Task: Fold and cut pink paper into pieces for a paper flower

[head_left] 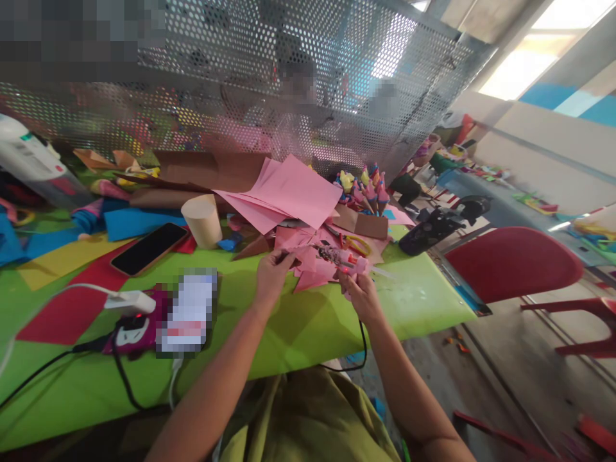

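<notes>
My left hand (273, 274) pinches a small piece of pink paper (305, 258) between thumb and fingers. My right hand (360, 292) is wrapped round a pink glue gun (357, 264) with a small red light and a clear glue stick sticking out at its back. The gun's nozzle end points left, close to the paper piece; whether they touch I cannot tell. A black cord runs down from the gun past the table edge. Cut pink paper pieces (312, 281) lie under and behind both hands. Behind them is a stack of pink sheets (293, 192).
Left on the green table (269, 340) are a black phone (149, 249), a charging phone (188, 311), a power strip (139, 330) and a paper roll (202, 221). Yellow-handled scissors (357, 245), paper cones (368, 189) and a dark bottle (421, 234) stand or lie right. A perforated metal panel (231, 83) rises behind.
</notes>
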Motion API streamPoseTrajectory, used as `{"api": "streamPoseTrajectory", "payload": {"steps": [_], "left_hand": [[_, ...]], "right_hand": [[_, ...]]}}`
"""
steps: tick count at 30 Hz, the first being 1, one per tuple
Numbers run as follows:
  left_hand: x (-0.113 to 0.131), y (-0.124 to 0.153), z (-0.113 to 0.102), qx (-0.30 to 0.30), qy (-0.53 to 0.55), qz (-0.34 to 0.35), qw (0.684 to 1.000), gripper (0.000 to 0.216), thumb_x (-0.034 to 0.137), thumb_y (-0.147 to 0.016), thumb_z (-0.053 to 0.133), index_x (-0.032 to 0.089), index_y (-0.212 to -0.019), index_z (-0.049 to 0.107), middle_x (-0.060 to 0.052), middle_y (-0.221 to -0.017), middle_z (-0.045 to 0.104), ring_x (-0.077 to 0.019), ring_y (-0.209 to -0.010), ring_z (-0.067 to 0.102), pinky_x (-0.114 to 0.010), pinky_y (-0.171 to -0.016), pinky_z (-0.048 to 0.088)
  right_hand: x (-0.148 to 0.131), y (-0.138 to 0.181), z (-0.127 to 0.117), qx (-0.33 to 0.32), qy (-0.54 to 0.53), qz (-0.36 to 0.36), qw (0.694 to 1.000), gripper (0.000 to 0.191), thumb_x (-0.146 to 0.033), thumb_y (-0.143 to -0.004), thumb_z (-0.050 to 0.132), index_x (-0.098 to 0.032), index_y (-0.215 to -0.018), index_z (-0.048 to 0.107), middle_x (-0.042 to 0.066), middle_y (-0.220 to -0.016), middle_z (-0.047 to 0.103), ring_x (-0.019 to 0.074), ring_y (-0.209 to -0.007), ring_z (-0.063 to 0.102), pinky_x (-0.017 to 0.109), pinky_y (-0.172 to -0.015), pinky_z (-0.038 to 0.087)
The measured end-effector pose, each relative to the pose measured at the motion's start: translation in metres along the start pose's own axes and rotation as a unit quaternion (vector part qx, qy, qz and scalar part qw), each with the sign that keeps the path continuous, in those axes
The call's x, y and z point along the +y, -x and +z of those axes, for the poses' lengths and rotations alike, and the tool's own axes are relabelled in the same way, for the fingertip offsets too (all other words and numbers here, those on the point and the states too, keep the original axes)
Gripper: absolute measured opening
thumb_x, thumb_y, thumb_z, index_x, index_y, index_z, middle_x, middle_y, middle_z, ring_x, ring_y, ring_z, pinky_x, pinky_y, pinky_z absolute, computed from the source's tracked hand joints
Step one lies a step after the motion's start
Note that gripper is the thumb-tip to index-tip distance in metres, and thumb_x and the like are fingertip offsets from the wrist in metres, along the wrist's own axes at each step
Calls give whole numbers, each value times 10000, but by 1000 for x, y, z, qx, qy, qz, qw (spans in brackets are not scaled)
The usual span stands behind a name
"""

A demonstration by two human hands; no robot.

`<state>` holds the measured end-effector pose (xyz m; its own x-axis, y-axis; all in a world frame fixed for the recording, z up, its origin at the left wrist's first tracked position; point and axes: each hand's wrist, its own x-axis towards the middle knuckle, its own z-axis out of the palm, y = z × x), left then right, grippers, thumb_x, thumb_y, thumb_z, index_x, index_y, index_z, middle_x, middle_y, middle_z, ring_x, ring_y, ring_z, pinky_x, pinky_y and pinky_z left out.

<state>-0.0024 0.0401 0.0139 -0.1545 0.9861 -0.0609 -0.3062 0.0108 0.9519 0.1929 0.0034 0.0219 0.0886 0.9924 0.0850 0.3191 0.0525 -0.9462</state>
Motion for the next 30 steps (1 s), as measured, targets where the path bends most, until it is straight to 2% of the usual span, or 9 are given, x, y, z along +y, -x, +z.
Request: {"api": "streamPoseTrajectory", "payload": {"steps": [4,9,12,16,19,21,23,26,30], "left_hand": [[2,2,0,-7,-18,6,1000,175,342,-694,766,173,-690,725,-30,-670,725,-148,-651,682,-257,-697,537],[0,-1,0,5,12,-10,1000,133,294,-691,744,164,-696,715,-15,-641,701,-130,-616,673,-248,-688,541],[2,-4,0,11,34,-32,999,178,313,-654,769,158,-702,696,-16,-649,704,-137,-598,681,-259,-672,555],[9,-4,0,36,41,-34,998,263,347,-589,809,156,-722,686,-14,-654,717,-147,-586,692,-262,-646,564],[14,-5,-1,43,44,-24,998,282,350,-556,819,158,-706,677,-4,-638,715,-141,-575,690,-253,-638,570],[16,-6,-1,56,47,-17,997,283,341,-538,820,162,-698,670,4,-621,710,-136,-556,681,-247,-621,569],[17,-8,-1,61,45,-6,997,270,331,-536,816,167,-682,659,10,-607,703,-135,-529,668,-257,-608,575],[16,-10,-2,62,46,7,997,253,315,-539,810,170,-683,662,14,-617,703,-125,-499,652,-262,-600,583],[16,-10,-3,67,47,10,997,224,289,-548,804,172,-689,675,21,-607,694,-114,-491,647,-232,-575,571]], "right_hand": [[-2,0,2,-12,-12,7,1000,508,-648,-735,621,-223,-520,445,-34,-473,392,99,-470,325,254,-451,263],[-1,0,-9,-8,-75,8,997,493,-681,-734,634,-196,-649,602,-14,-517,480,116,-487,386,262,-458,286],[2,1,-28,22,-122,1,992,503,-693,-759,627,-192,-711,636,-1,-552,530,117,-492,410,259,-450,276],[10,-2,-74,70,-135,2,988,501,-690,-766,636,-191,-794,654,-2,-576,558,104,-471,413,250,-429,265],[20,-8,-117,151,-90,16,984,547,-725,-716,637,-206,-890,635,-5,-657,606,96,-452,438,245,-406,292],[30,-12,-143,208,-16,58,976,597,-754,-645,658,-218,-903,606,-46,-591,544,99,-428,452,240,-399,322],[40,-15,-163,237,24,85,968,628,-770,-589,671,-215,-872,586,-72,-540,486,106,-419,467,241,-406,350],[54,-20,-179,250,71,117,959,629,-787,-569,650,-202,-787,567,-72,-511,472,119,-427,485,253,-427,380],[65,-26,-185,261,166,156,938,510,-699,-648,657,-195,-647,579,-31,-520,509,154,-533,536,267,-498,388]]}}
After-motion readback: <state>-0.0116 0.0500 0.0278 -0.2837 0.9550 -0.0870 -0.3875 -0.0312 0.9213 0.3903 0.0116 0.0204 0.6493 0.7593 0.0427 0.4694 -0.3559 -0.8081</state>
